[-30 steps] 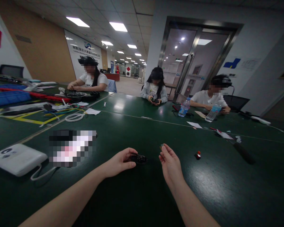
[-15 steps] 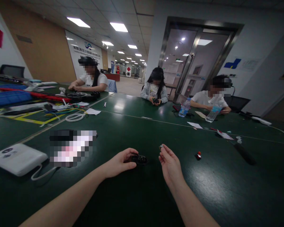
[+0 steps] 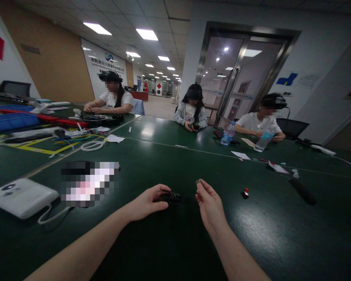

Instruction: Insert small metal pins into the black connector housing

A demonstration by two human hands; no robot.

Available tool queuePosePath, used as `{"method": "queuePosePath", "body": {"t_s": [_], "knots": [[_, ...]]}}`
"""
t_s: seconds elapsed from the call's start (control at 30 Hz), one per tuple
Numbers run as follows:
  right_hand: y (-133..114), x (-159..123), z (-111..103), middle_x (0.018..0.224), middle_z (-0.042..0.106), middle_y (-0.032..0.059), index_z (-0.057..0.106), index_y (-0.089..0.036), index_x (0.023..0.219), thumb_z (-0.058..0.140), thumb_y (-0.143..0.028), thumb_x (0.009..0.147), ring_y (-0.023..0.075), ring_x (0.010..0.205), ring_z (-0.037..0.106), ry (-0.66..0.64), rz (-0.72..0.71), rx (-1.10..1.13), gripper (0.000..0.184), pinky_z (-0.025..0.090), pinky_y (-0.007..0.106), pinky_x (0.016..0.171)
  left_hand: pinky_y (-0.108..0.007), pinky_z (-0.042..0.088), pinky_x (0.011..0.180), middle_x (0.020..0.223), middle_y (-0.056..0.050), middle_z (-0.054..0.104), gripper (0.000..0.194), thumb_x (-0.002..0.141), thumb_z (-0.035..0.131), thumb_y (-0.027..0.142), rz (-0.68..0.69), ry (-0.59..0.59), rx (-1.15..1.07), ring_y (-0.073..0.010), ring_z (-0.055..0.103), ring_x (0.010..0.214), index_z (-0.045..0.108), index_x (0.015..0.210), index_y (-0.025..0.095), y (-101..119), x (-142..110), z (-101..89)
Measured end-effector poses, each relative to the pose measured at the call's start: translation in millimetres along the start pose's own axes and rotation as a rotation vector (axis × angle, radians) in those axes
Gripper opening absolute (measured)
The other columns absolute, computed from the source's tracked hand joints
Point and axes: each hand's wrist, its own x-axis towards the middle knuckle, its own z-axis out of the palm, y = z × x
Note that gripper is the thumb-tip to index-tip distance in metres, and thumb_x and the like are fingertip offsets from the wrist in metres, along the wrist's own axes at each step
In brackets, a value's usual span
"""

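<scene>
My left hand (image 3: 152, 200) is closed around the near end of a small, dark, ridged part (image 3: 173, 198), low over the green table (image 3: 152, 164). Its exact kind is too dark to make out. To the right, my right hand (image 3: 208, 201) pinches a tiny metallic piece (image 3: 197, 182) between thumb and forefinger, with the other fingers curled. A gap separates the tiny piece from the dark part. Further right lies a small red and silvery item (image 3: 245, 193), touched by neither hand.
A white power bank (image 3: 23, 197) with a cable sits at the left beside a blurred-out device (image 3: 89, 183). Bottles (image 3: 228, 134), papers (image 3: 240, 155) and a black-handled tool (image 3: 302, 190) lie to the right. Blue trays (image 3: 11, 121) stand far left. Three people sit across the table.
The tiny piece has turned between my right fingertips and shifted slightly left. My left hand and the dark part stay almost where they were.
</scene>
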Motion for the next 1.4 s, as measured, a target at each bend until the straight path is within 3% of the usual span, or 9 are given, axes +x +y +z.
{"method": "queuePosePath", "body": {"t_s": [0.3, 0.63, 1.03, 1.4], "knots": [[-2.4, -3.6, 3.7, 0.102, 0.063, 0.0011, 0.062, -0.026, 0.097, 0.071, -0.038, 0.06, 0.0168, 0.088, 0.057, -0.011, -0.004, -0.027, 0.04, 0.045, 0.026, 0.066, -0.037, 0.037, 0.086, 0.107, -0.004, 0.057, 0.04, 0.074, 0.062, 0.027, 0.009, 0.002, -0.022, -0.0209, 0.052, 0.101, 0.042, 0.109, 0.022, -3.7, 0.7, -0.6], [-7.3, -8.1, 7.4, 0.09, 0.064, -0.0003, 0.062, -0.026, 0.096, 0.072, -0.035, 0.06, 0.011, 0.069, 0.058, -0.049, 0.01, 0.06, 0.038, 0.05, 0.024, 0.064, -0.036, 0.039, 0.085, 0.107, -0.004, 0.057, 0.039, 0.076, 0.061, 0.026, 0.006, 0.0, -0.002, -0.0199, 0.053, 0.099, 0.042, 0.109, 0.021, -1.2, 0.2, -0.1], [-6.1, -4.7, 5.5, 0.096, 0.065, 0.0026, 0.064, -0.023, 0.093, 0.069, -0.029, 0.065, 0.0183, 0.092, 0.06, -0.08, 0.018, 0.153, 0.029, 0.051, 0.032, 0.083, -0.034, 0.04, 0.083, 0.105, -0.003, 0.057, 0.04, 0.075, 0.063, 0.026, 0.001, 0.0, -0.016, -0.0187, 0.054, 0.097, 0.042, 0.109, 0.021, -1.3, 0.8, 0.2], [-8.4, -7.4, 8.1, 0.093, 0.067, 0.0025, 0.065, -0.021, 0.091, 0.07, -0.026, 0.064, 0.0166, 0.089, 0.062, -0.093, 0.034, 0.205, 0.028, 0.048, 0.031, 0.088, -0.035, 0.039, 0.085, 0.105, -0.003, 0.057, 0.04, 0.075, 0.063, 0.028, 0.018, -0.003, -0.023, -0.0182, 0.053, 0.098, 0.042, 0.108, 0.021, -3.3, 1.3, 0.1]]}}
